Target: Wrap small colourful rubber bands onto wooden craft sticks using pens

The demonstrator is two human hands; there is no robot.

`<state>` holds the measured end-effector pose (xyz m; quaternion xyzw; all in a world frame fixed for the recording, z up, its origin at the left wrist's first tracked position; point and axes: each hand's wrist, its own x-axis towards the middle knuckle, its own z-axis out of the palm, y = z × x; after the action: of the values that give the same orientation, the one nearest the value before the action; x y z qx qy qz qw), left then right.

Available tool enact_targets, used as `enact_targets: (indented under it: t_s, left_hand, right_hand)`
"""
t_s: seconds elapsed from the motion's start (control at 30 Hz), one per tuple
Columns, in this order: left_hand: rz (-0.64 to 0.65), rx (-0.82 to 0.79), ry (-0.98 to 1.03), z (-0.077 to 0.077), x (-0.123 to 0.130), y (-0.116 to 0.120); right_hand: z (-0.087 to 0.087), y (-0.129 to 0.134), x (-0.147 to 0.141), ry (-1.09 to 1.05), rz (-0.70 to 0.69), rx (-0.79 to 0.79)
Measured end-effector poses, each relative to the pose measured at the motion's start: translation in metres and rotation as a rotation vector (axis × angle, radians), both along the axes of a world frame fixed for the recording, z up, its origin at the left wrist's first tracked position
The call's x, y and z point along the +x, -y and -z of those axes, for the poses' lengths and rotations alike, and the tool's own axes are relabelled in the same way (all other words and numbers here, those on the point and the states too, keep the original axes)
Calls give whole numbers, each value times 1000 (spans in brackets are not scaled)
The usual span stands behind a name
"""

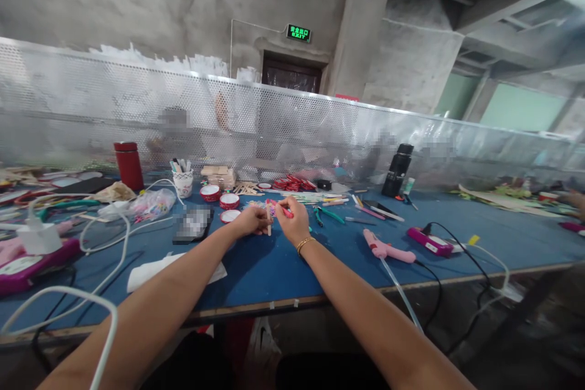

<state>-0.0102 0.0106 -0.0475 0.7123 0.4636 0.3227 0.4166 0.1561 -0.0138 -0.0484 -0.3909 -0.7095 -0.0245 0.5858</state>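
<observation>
Over the blue tabletop (292,274), my left hand (250,221) pinches a flat wooden craft stick (269,229) held upright. Close beside it, my right hand (297,222) has its fingers wrapped around a red-pink marker pen (287,212). The marker's front end points toward the stick; I cannot tell whether they touch. Behind the hands lie small pink pieces (270,203), partly hidden by the fingers. Left of them sit round red tins with white tops (229,200). Green-handled pliers (333,215) rest right of my right hand.
A pink glue gun (386,250) and a purple power strip (429,242) with cords lie to the right. A black bottle (397,172), a red thermos (128,166) and a pen cup (183,183) stand behind. White cable (109,292) loops across the left, near a phone (192,225).
</observation>
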Motion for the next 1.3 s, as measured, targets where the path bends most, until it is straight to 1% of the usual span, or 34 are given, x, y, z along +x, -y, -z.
enact_targets:
  t_s: [0.13, 0.3, 0.57, 0.67, 0.77, 0.93, 1.17, 1.3]
  left_hand:
    - [-6, 2, -2, 1, 0, -1]
    - [7, 2, 6, 1, 0, -1]
    - [-10, 13, -1, 5, -3, -6]
    - [3, 23, -10, 5, -3, -6]
    - [-6, 29, -6, 5, -3, -5]
    - [-20, 41, 2, 4, -2, -1]
    - [-42, 35, 73, 4, 1, 6]
    - [-44, 62, 100, 5, 1, 9]
  right_hand:
    - [0, 0, -1, 15, -31, -13]
    - [-1, 1, -1, -1, -10, -13]
    - [-3, 4, -2, 5, -3, -15]
    - [-4, 5, -2, -1, -36, -16]
    - [-5, 6, -2, 27, -52, -9]
    - [-4, 8, -2, 67, -16, -7]
    - [-2, 7, -5, 42, 0, 43]
    - [-1, 7, -6, 19, -4, 21]
